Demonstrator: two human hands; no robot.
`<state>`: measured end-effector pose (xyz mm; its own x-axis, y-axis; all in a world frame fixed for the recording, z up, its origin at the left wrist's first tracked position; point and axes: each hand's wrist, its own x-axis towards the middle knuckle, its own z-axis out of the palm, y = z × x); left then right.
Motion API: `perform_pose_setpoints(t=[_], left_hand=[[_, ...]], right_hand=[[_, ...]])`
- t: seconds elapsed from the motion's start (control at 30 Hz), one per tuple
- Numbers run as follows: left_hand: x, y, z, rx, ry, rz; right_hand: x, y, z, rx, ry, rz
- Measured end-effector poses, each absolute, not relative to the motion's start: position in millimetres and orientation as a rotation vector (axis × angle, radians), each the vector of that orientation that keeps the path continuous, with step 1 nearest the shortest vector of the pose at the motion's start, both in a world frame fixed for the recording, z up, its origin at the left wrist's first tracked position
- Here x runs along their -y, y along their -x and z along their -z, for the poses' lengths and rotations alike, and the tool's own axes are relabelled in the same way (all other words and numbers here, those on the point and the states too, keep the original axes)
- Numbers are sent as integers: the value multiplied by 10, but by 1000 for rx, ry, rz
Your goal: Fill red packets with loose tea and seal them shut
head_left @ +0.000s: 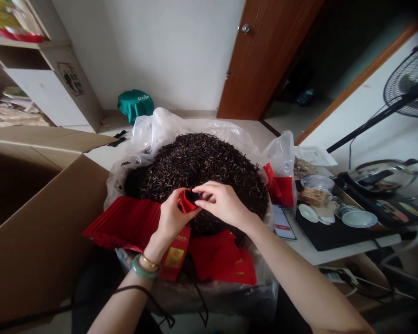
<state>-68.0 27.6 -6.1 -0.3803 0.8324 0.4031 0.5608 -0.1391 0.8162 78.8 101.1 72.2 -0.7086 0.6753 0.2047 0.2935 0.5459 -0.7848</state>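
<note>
My left hand [172, 215] is closed round a small red packet [185, 204], whose mouth gapes upward. At that mouth, the thumb and fingers of my right hand [221, 202] pinch what look like dark tea leaves; the fingertips partly hide them. Both hands are over the near side of a large heap of dark tea leaves [202, 157] in a clear plastic bag [174, 121]. A tight row of red packets [125, 222] lies left of my left hand. Below the hands are a printed red packet [176, 255] and several flat red packets [219, 260].
An open cardboard box [55, 218] stands at the left. To the right, a table holds a phone [284, 222], more red packets [284, 190], a lidded bowl [358, 218] and a glass kettle [383, 176]. A fan [409, 81] and a wooden door [261, 60] are behind.
</note>
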Motion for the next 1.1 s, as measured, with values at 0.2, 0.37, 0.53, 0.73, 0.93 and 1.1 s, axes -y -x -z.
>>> perform_pose_setpoints(t=[0.2, 0.37, 0.53, 0.73, 0.93, 1.1], left_hand=[[-290, 662, 101, -1921, -1689, -1454], [-292, 666, 120, -2001, -1732, -1437], [-286, 663, 138, -2057, -1760, -1417], [-299, 658, 106, -2045, -1686, -1419], [-292, 661, 112, -2040, -1718, -1415], [-295, 654, 112, -2039, -1700, -1407]], right_hand=[[-1013, -752, -746, 2192, 787, -917], [-953, -726, -835, 2343, 746, -699], [-848, -663, -756, 2659, 642, -341], [-935, -697, -723, 2536, 804, -390], [-910, -711, -746, 2577, 771, -384], [-913, -656, -706, 2564, 785, -523]])
